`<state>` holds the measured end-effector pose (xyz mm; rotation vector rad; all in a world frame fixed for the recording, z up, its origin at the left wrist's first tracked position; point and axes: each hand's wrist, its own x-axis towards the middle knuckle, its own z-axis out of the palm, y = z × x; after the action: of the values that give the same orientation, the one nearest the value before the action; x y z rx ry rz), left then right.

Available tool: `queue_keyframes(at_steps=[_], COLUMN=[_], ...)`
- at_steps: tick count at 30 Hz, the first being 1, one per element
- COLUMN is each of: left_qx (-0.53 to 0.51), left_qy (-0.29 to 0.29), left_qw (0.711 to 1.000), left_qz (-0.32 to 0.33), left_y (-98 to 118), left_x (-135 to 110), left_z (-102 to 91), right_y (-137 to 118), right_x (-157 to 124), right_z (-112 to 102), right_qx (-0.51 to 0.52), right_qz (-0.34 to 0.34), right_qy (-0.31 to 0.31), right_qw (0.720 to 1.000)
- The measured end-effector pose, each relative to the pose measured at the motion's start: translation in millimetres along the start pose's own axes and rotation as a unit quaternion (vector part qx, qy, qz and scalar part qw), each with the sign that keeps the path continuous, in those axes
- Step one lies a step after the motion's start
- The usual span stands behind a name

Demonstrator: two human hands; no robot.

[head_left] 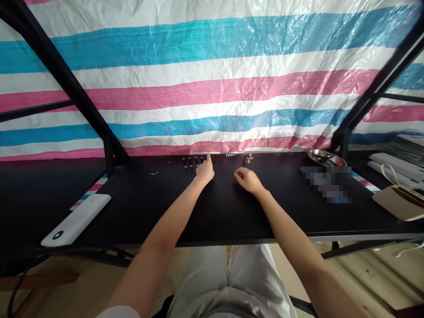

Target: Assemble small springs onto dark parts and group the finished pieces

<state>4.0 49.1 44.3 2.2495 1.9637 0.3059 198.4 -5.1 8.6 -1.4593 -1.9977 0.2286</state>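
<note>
My left hand (206, 170) rests on the black table with its index finger stretched toward the back edge and its other fingers curled in. Beside it, on its left, stands a row of several small black cylinders (190, 162) with pale ends. My right hand (248, 179) is closed, thumb and fingers pressed together; whatever may be inside is hidden. Just beyond it lies a small black piece with clear and shiny metal parts (247, 158). Between the hands, near the back edge, several small silvery pieces (231, 155) form a line.
Thin metal bits (154, 173) lie at the left. A long white device (77, 220) sits on the left front. On the right are a shiny metal dish (326, 158), a blurred patch (326, 183) and a beige case (399, 202). Striped sheeting (212, 88) hangs behind the table.
</note>
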Motion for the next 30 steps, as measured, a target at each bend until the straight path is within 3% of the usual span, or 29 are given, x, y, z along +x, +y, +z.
queue_keyframes(at_steps=[4, 10, 17, 20, 22, 26, 30], left_qx=[0.042, 0.04, -0.096, -0.214, -0.311, -0.477, -0.55], left_qy=[-0.019, 0.052, 0.106, 0.133, 0.117, 0.078, 0.073], left_qw=[0.999, 0.998, 0.987, 0.963, 0.938, 0.874, 0.832], left_qz=[-0.009, 0.02, 0.067, 0.093, 0.102, 0.053, 0.019], left_y=[3.6, 3.5, 7.9, 14.3, 16.9, 13.7, 8.0], left_x=[10.7, 16.0, -8.6, -27.6, -38.6, -48.6, -49.1], left_z=[2.8, 9.9, 11.9, 13.6, 19.0, 36.9, 45.6], right_y=[-0.5, -0.6, -3.5, -7.2, -8.6, -7.8, -8.5], right_x=[0.3, 0.2, 0.8, -0.1, -1.0, -2.4, -2.8], right_z=[2.0, 1.3, 1.1, 0.4, 1.1, 7.3, 13.2], right_qx=[0.005, 0.006, 0.021, 0.048, 0.062, 0.096, 0.144], right_qz=[-0.012, -0.016, -0.005, 0.001, 0.002, 0.007, -0.022], right_qy=[-0.005, -0.009, 0.001, 0.031, 0.037, 0.016, -0.016], right_qw=[1.0, 1.0, 1.0, 0.998, 0.997, 0.995, 0.989])
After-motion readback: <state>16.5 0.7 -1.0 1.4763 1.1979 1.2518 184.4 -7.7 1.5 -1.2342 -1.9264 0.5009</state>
